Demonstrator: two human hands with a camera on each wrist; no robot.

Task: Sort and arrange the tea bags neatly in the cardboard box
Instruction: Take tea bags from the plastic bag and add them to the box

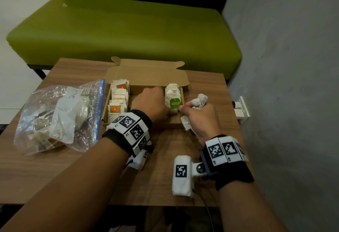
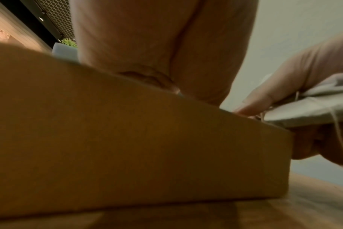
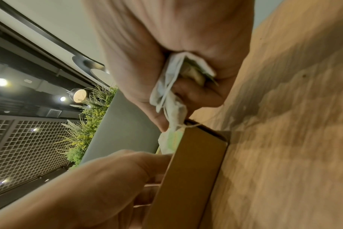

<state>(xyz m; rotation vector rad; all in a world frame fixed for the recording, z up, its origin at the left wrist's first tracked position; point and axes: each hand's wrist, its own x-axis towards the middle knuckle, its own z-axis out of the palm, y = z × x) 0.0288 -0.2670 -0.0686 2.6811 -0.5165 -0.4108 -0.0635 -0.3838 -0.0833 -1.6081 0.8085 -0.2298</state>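
An open cardboard box (image 1: 146, 77) sits on the wooden table (image 1: 73, 167), lid folded back. Rows of orange-tagged tea bags (image 1: 119, 99) fill its left side. A stack of white tea bags with a green tag (image 1: 173, 96) stands along its right side. My left hand (image 1: 156, 101) is inside the box; its fingers bend down against the stack's left side, thumb at the near end, fingertips hidden. My right hand (image 1: 200, 118) grips a crumpled bunch of white tea bags (image 1: 200, 99) just outside the box's right wall, one fingertip touching the green tag. The bunch (image 3: 172, 93) and its strings show in the right wrist view.
A clear zip bag (image 1: 58, 114) with more tea bags lies on the table left of the box. A green bench (image 1: 128, 30) stands behind the table. A grey wall (image 1: 284, 66) runs along the right, with a white fitting (image 1: 242, 110) low on it.
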